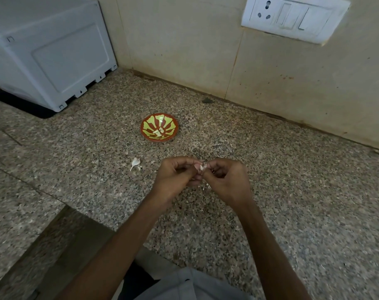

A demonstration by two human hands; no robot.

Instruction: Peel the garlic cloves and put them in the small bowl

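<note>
One white appliance [48, 50] stands far left on the speckled bench [292, 191]. Right of it, loose garlic skins [135, 163] lie near the small bowl [159, 127], which holds some peeled cloves [158, 132]. Nearer, the left hand [175, 178] and the right hand [227, 180] meet, each grip pinching one garlic clove [202, 167] between them. Far right, a switch plate [292, 18] is on the wall [184, 50].

I've got an open lane over the counter [281, 169] from near ctr to the small bowl [150, 126]. Peel scraps [135, 163] sit left of it, flat, no block. White appliance [50, 50] fills far left; wall [205, 50] shuts far side behind bowl. Right: open.
</note>
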